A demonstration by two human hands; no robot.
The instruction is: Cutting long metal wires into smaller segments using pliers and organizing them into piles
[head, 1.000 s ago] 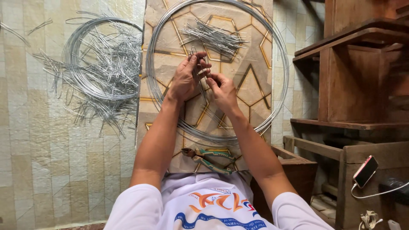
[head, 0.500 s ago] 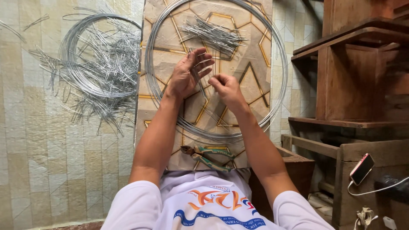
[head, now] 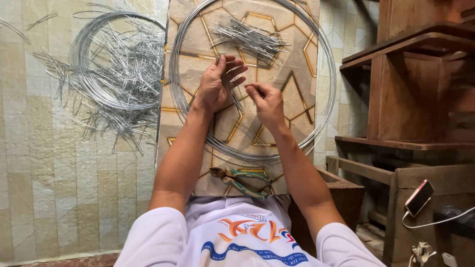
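My left hand (head: pixel 217 81) holds a thin piece of bent wire (head: pixel 232 96) upright over a patterned board (head: pixel 292 54), a small loop showing above the fingertips. My right hand (head: pixel 266 101) is just right of it, fingers pinched together near the wire's lower part; whether it touches the wire is unclear. A large coil of grey wire (head: pixel 324 99) lies on the board around both hands. A bundle of short cut wires (head: pixel 250 37) rests at the board's far side. Pliers with green handles (head: pixel 240 179) lie on the board close to my body.
On the tiled floor to the left lies a second wire coil (head: pixel 94 74) among several scattered cut wires (head: pixel 131 64). Wooden furniture (head: pixel 415 84) stands on the right. A phone (head: pixel 418 197) with a white cable rests on a low wooden bench.
My hands have drawn slightly apart. The left hand lifted the wire and opened its fingers somewhat; the right hand shifted right and down.
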